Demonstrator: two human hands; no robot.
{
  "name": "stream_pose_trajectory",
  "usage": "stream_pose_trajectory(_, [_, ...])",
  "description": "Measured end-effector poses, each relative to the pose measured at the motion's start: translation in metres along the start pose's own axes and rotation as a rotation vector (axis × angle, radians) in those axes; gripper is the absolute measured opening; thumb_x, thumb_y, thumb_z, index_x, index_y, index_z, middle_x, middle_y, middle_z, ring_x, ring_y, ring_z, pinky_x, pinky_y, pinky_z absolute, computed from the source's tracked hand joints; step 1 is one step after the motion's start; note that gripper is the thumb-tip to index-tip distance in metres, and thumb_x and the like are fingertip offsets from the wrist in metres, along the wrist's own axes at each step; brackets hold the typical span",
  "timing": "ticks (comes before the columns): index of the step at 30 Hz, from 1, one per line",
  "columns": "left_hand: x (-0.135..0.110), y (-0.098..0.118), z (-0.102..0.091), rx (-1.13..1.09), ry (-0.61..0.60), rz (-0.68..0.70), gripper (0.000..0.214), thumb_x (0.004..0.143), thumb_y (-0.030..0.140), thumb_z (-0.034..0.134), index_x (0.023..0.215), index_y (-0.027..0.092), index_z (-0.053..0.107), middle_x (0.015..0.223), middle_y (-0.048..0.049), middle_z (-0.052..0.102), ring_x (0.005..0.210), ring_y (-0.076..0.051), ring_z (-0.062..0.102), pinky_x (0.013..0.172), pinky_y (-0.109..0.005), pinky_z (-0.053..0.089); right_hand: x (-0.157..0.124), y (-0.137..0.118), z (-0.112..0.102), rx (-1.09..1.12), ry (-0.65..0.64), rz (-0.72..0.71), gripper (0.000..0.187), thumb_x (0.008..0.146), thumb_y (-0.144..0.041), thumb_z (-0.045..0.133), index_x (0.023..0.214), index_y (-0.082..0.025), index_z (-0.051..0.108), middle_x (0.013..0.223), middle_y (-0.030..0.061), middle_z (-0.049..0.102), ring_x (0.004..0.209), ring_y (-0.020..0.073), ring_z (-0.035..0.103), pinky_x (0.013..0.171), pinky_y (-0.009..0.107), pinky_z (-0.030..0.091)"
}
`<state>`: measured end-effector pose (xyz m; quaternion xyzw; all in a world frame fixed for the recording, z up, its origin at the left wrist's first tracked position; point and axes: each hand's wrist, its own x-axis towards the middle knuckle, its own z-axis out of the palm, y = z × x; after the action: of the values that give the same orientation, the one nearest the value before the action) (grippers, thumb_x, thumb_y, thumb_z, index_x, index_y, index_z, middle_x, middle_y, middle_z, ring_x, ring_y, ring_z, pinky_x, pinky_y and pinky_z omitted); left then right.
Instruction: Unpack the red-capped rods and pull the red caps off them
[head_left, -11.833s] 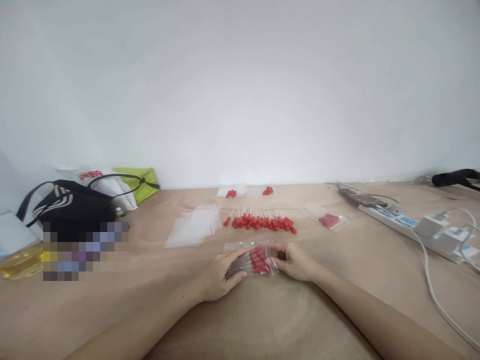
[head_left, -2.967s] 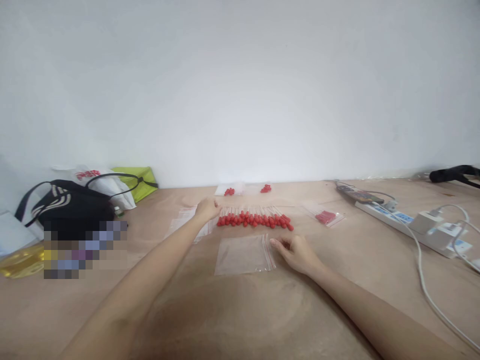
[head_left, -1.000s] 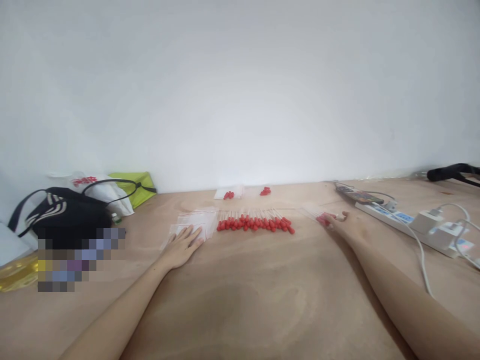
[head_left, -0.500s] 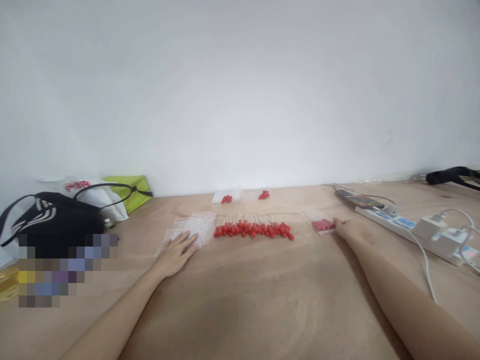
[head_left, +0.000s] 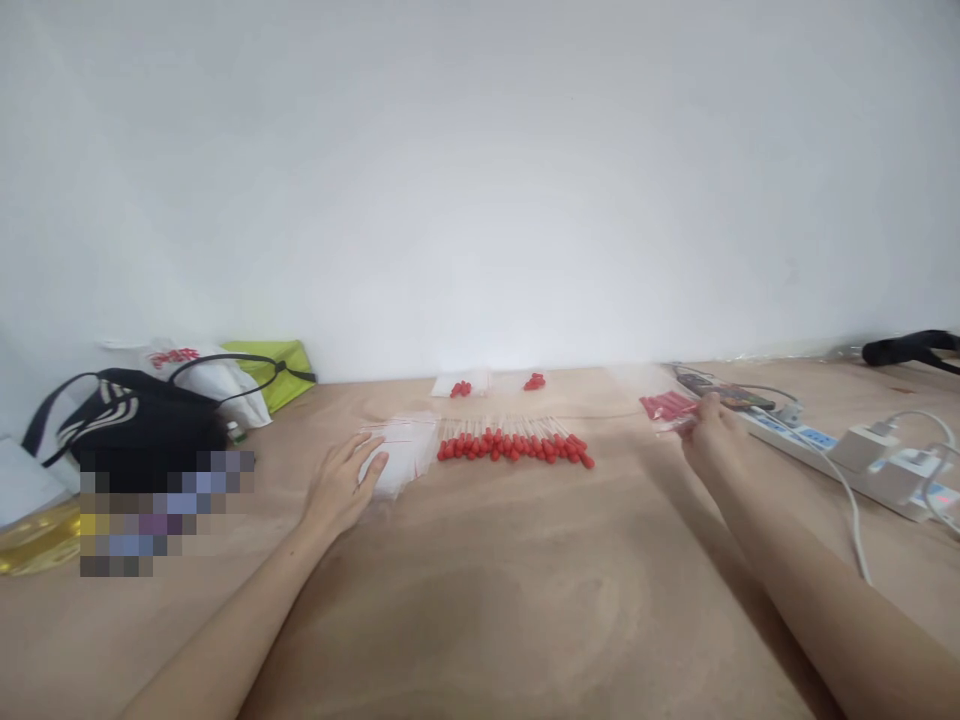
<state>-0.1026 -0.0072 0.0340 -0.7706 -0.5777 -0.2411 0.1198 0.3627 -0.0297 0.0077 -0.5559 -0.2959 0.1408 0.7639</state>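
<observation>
My left hand (head_left: 341, 488), fingers spread, is at the left edge of a fanned pile of clear zip bags (head_left: 409, 455). Whether it still touches them I cannot tell. In my right hand (head_left: 709, 438), thumb and fingers pinch the edge of a clear zip bag with red sticks (head_left: 667, 406) inside, raised a little off the table. Between my hands lies a row of thin pale sticks with fat red tips (head_left: 514, 446), tips toward me. Behind them, two small clusters of red pieces (head_left: 460, 389) (head_left: 534, 382) lie near the wall, at least one on a bag.
At the right lie a phone (head_left: 739, 398) and a white power strip (head_left: 840, 455) with chargers and cables. A black bag (head_left: 142, 430), a white plastic bag (head_left: 225, 385) and a lime-green bag (head_left: 289, 365) stand at the left. The wall (head_left: 525, 200) bounds the table's back.
My right hand has lifted the bag of red sticks and moved slightly away from me. The left hand has slid left off most of the bag pile. The whole view has shifted slightly.
</observation>
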Motion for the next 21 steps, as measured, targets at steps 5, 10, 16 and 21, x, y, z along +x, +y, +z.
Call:
stream_pose_trajectory(5, [-0.006, 0.022, 0.0, -0.189, 0.049, 0.09, 0.044, 0.084, 0.041, 0.028, 0.109, 0.015, 0.053, 0.115, -0.0086, 0.053, 0.11, -0.021, 0.044, 0.097, -0.037, 0.032, -0.073, -0.023, 0.048, 0.193, -0.605, 0.344, 0.037, 0.068, -0.055, 0.053, 0.068, -0.019, 0.045, 0.056, 0.0005, 0.053, 0.052, 0.0148, 0.052, 0.052, 0.029, 0.042])
stream_pose_trajectory(10, [-0.028, 0.069, 0.0, -0.433, -0.107, 0.341, 0.039, 0.086, 0.035, 0.032, 0.12, 0.018, 0.043, 0.124, -0.0072, 0.046, 0.117, -0.02, 0.037, 0.1, -0.038, 0.03, -0.137, -0.024, 0.069, 0.209, -1.026, 0.497, 0.042, 0.059, -0.053, 0.063, 0.061, -0.018, 0.041, 0.049, -0.0065, 0.047, 0.042, 0.0058, 0.041, 0.045, 0.02, 0.034])
stream_pose_trajectory(16, [-0.047, 0.103, 0.003, -0.469, -0.525, 0.646, 0.056, 0.083, 0.042, 0.041, 0.133, 0.029, 0.021, 0.141, -0.0038, 0.02, 0.128, -0.024, 0.021, 0.102, -0.044, 0.025, -0.149, -0.018, 0.073, 0.082, -1.077, 0.426, 0.04, 0.059, -0.05, 0.065, 0.064, -0.017, 0.044, 0.05, -0.0082, 0.047, 0.044, 0.0044, 0.041, 0.045, 0.018, 0.034])
stream_pose_trajectory(21, [-0.049, 0.101, 0.004, -0.386, -0.636, 0.507, 0.051, 0.086, 0.041, 0.035, 0.133, 0.03, 0.021, 0.141, -0.004, 0.021, 0.128, -0.023, 0.02, 0.102, -0.045, 0.023, -0.144, -0.029, 0.055, 0.058, -1.078, 0.687, 0.047, 0.055, -0.03, 0.074, 0.09, -0.018, 0.046, 0.066, -0.0025, 0.059, 0.062, 0.0119, 0.059, 0.061, 0.028, 0.047])
